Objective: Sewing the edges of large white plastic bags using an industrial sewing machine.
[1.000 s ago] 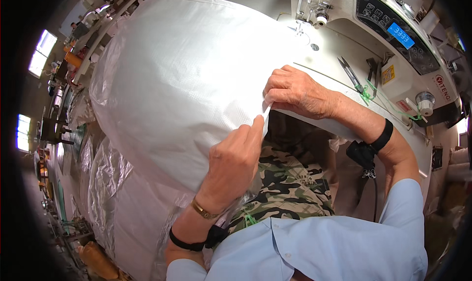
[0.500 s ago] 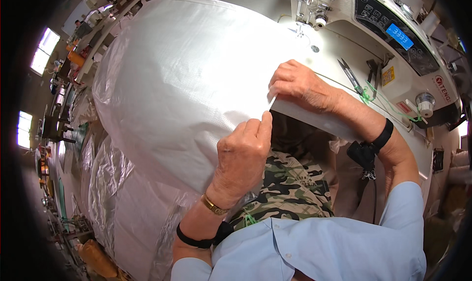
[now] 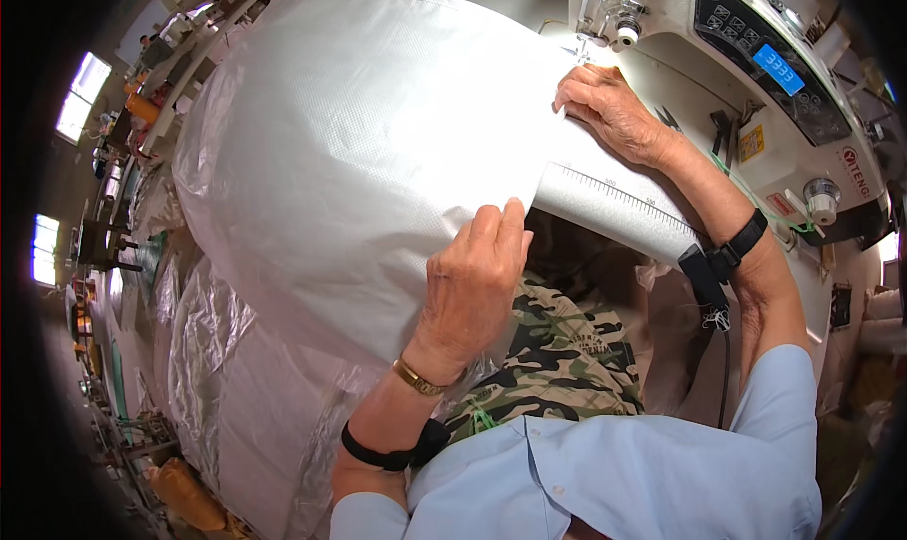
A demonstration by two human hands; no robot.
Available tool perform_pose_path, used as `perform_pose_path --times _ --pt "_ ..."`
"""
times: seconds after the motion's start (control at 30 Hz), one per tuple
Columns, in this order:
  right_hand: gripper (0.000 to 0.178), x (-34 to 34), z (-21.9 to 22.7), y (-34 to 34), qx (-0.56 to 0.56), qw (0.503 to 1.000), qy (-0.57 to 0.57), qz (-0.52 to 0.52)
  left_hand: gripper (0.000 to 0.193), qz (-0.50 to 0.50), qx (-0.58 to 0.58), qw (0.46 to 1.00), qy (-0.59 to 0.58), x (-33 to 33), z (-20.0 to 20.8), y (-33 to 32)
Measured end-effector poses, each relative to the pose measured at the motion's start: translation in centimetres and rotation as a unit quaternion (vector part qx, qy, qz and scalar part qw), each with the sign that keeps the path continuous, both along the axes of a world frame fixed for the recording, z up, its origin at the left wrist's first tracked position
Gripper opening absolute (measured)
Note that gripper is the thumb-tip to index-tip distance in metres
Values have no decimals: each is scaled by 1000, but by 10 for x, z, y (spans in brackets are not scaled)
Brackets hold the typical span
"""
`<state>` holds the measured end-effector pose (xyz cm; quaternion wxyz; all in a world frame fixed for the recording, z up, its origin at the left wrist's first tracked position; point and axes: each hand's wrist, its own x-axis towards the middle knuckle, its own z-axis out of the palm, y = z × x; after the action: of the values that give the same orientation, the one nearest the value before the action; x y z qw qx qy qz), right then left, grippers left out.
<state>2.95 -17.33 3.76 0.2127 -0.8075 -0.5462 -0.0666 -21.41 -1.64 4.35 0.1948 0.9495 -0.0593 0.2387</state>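
A large white sheet of textured, slightly glossy fabric (image 3: pixel 340 153) spreads over the sewing table and hangs over its near left edge. My left hand (image 3: pixel 474 280) pinches the sheet's near right edge, fingers pressed together. Farther up the same edge, my right hand (image 3: pixel 609 110) grips the fabric just short of the sewing machine's needle area (image 3: pixel 586 49). The sheet's edge runs fairly straight between both hands. Bright lamp light washes out the cloth near the needle, so its detail there is lost.
The sewing machine (image 3: pixel 746 77) with a lit blue display stands at the far right. Scissors (image 3: pixel 667 120) lie partly hidden behind my right hand. A ruler scale (image 3: pixel 624 190) marks the table's front edge. Crumpled clear plastic (image 3: pixel 213 351) hangs at the left.
My right hand has moved away toward the needle, drawing the fabric edge along. My left hand has shifted slightly. The ruler scale has come into view and the scissors are now mostly covered.
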Motion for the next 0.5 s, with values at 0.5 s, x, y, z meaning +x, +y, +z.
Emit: perform_pose_path --times 0.5 --pt "8 -5 16 8 -105 992 -67 -4 12 -122 -108 985 57 20 -6 0"
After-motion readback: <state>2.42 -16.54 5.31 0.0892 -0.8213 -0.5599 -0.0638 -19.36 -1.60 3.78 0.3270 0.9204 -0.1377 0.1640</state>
